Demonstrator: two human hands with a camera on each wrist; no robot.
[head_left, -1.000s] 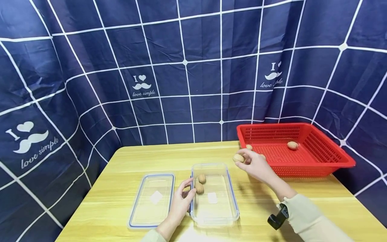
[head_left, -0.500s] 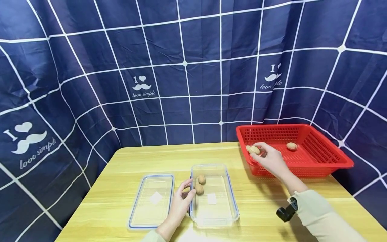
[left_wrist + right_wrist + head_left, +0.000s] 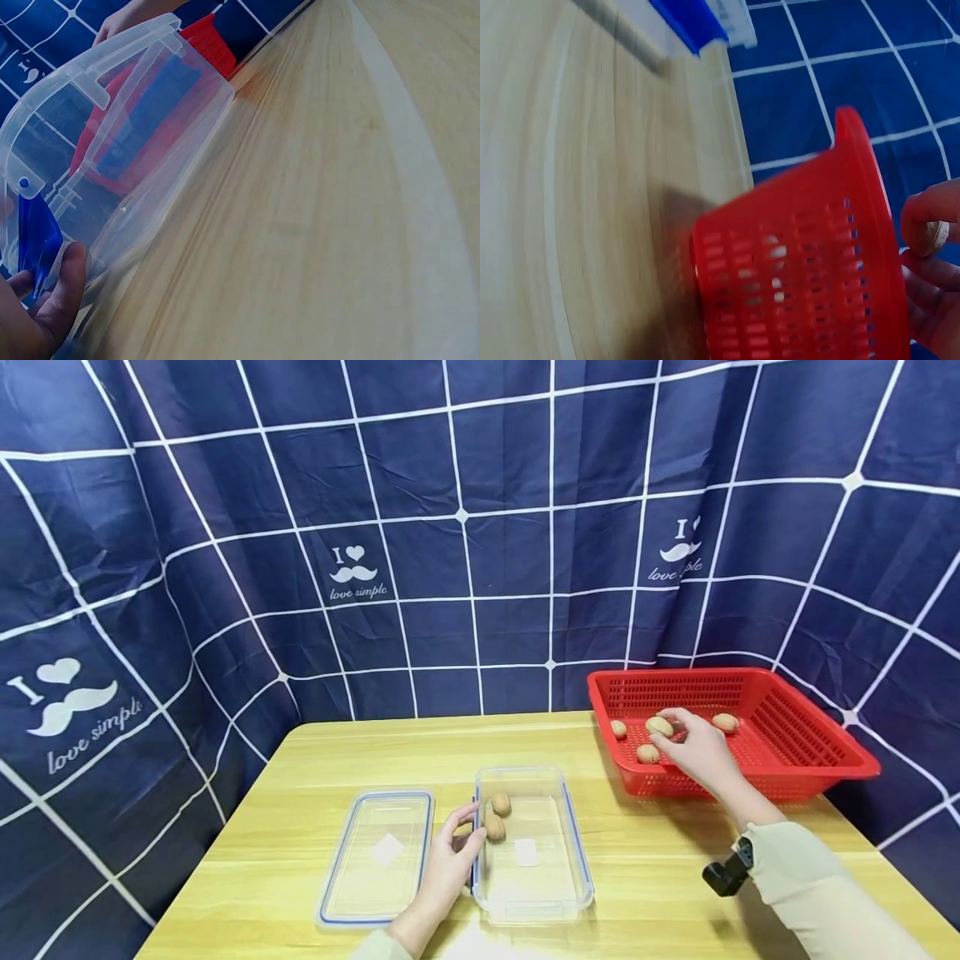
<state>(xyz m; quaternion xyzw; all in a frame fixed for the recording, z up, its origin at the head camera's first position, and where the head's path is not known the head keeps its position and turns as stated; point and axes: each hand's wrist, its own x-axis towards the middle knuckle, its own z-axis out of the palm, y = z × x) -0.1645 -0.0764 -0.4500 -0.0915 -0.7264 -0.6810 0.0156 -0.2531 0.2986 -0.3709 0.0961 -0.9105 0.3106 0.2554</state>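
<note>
Over the red plastic basket [image 3: 810, 770], my right hand [image 3: 701, 747] pinches a walnut [image 3: 659, 727] between thumb and fingers. In the right wrist view, that walnut [image 3: 932, 238] shows between the fingertips, just beyond the basket rim [image 3: 870, 172]. Several other walnuts lie in the basket, one [image 3: 648, 753] right below the hand. My left hand [image 3: 447, 864] rests with relaxed fingers against the left side of a clear plastic container [image 3: 534, 906]. Its fingertips are at a blue latch [image 3: 37, 236] in the left wrist view. Inside the container, two walnuts [image 3: 495, 827] lie by the left wall.
A clear lid with a blue seal [image 3: 375, 893] lies flat left of the container. All stand on a light wooden table [image 3: 435, 747]. Behind it hangs a dark blue curtain [image 3: 510, 568] with white lines. A black wrist device [image 3: 727, 870] sits on the right sleeve.
My right hand has moved right with the walnut, from the basket's left edge to over its inside. The left hand, container and lid have stayed in place.
</note>
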